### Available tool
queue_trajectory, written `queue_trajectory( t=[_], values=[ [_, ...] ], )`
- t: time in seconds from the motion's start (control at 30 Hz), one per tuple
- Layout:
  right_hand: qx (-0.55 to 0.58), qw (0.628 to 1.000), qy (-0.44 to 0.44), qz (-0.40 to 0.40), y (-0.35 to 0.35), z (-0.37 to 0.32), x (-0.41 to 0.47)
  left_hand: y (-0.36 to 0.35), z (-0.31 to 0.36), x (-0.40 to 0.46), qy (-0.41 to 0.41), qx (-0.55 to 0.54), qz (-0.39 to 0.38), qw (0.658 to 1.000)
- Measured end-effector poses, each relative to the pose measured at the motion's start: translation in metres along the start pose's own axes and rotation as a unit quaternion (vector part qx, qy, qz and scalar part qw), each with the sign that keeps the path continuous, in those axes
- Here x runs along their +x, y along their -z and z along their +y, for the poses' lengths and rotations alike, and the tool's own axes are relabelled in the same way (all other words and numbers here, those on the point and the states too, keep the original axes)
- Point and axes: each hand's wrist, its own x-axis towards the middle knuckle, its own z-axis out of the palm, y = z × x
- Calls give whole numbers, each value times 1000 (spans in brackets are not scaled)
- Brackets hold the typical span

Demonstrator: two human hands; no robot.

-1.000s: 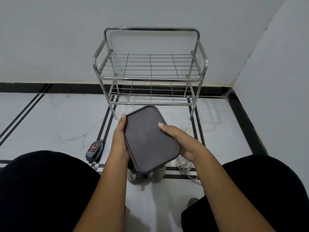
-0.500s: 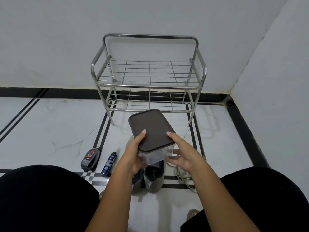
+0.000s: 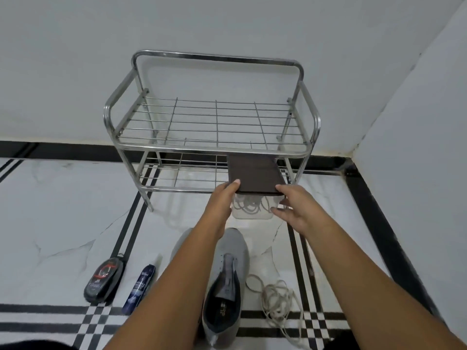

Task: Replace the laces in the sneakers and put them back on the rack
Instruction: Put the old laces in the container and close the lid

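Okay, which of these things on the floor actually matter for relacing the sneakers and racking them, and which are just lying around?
For the job:
grey sneaker without laces
loose beige laces on the floor
clear plastic box with brown lid, laces inside, held by left hand and right hand
two-tier metal wire rack

Lying about:
black oval shoe-polish case
dark blue tube

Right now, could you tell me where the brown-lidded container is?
The brown-lidded container sits on the rack's lower shelf, right side, held by both hands.

Grey sneakers [image 3: 225, 281], brown-lidded container [image 3: 254, 176]
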Motion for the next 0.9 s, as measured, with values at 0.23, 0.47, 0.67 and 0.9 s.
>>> queue_trajectory(
  t=[0.23, 0.47, 0.67, 0.9],
  values=[
    [83, 996, 45, -6, 3, -19, 76, -23, 8, 74, -37, 44, 9, 998],
    [150, 986, 72, 10, 1, -11, 101, -38, 10, 107, -42, 25, 23, 999],
    [156, 984, 81, 18, 9, -11, 108, -47, 8, 110, -39, 9, 35, 999],
    [141, 986, 85, 33, 8, -11, 103, -50, 7, 104, -65, 20, 37, 997]
  ],
)
